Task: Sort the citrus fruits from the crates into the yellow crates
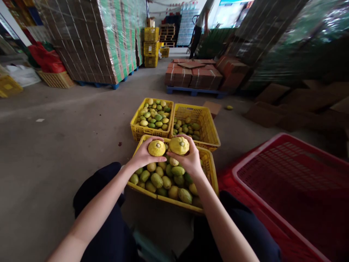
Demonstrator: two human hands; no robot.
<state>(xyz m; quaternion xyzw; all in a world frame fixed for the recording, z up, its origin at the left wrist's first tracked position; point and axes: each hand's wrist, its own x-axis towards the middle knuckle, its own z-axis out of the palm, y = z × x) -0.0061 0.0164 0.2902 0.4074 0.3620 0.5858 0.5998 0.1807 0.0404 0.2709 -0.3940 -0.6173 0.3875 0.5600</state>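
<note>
My left hand [144, 154] is closed round a yellow lemon [156, 148], its stem end turned toward me. A second, slightly larger yellow lemon [179, 145] sits in the grip of my right hand [192, 158]. Both hands are side by side, a small gap between the lemons. Beneath them stands a yellow crate [152, 194] holding many green and yellow lemons [156, 181]. My hands and forearms hide part of that crate.
Behind are a full yellow crate [136, 130] of lemons and a partly filled crate [209, 127]. A red crate [245, 193] stands at the right. Farther off are boxes on a blue pallet [193, 91], wrapped stacks [117, 40], a loose lemon [229, 107] and a standing person [201, 25].
</note>
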